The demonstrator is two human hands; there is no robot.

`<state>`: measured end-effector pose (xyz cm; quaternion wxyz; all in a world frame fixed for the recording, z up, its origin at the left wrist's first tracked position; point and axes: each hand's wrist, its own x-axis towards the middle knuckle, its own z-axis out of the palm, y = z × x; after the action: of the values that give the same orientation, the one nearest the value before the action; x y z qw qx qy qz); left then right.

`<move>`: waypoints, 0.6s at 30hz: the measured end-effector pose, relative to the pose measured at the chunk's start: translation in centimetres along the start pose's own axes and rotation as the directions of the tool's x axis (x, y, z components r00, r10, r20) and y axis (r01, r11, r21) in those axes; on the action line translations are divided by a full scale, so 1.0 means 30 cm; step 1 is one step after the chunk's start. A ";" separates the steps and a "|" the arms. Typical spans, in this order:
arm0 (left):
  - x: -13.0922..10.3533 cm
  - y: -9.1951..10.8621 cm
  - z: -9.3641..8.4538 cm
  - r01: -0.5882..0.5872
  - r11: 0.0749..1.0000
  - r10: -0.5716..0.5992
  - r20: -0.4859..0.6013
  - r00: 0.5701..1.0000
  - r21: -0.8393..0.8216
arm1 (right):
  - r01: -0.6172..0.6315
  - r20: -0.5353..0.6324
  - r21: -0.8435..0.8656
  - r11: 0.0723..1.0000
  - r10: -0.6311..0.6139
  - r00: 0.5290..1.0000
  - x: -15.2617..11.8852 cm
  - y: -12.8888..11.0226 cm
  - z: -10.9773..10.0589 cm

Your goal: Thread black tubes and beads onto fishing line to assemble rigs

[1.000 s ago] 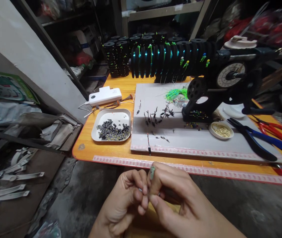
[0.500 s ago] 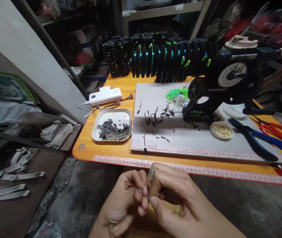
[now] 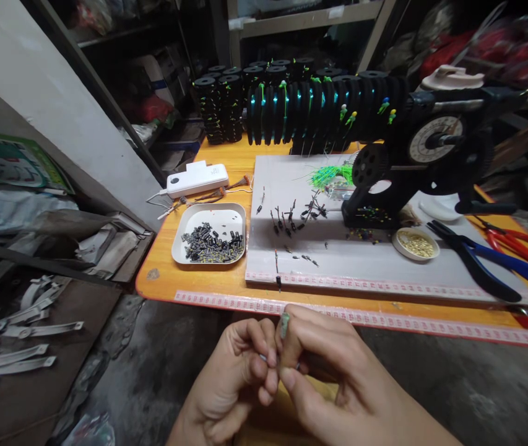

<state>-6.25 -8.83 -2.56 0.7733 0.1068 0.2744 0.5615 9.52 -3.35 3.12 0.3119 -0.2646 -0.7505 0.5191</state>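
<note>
Low in the view, in front of the table edge, my left hand (image 3: 242, 371) and my right hand (image 3: 324, 365) meet with fingertips pinched together. What they hold between them is too small to make out. A small greenish piece (image 3: 285, 325) shows at my right index finger. Just beyond the hands, a thin dark piece with a black end (image 3: 278, 282) hangs over the ruler strip on the grey board (image 3: 264, 179). Several similar dark pieces (image 3: 286, 223) stand or lie on the board. A white tray (image 3: 184, 217) of small black parts sits at the left.
A black winding machine (image 3: 375, 192) carries a row of black spools (image 3: 328, 111). Near it are a dish of gold pieces (image 3: 415, 244), blue-handled pliers (image 3: 491, 260), red-handled pliers (image 3: 519, 244), green strands (image 3: 331, 176) and a white power bank (image 3: 197, 179).
The thin dark piece with the black end has shifted slightly to the right. Both hands keep nearly the same place and pinch.
</note>
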 end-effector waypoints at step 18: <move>-0.008 0.058 0.042 -0.298 0.785 0.375 -0.034 0.926 0.543 | -0.153 -0.014 0.131 0.979 0.157 0.988 -0.002 0.067 -0.011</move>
<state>-7.03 -8.28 -0.61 0.5798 0.3226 0.4481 0.5992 9.95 -2.55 1.31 0.2962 -0.3077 -0.6883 0.5863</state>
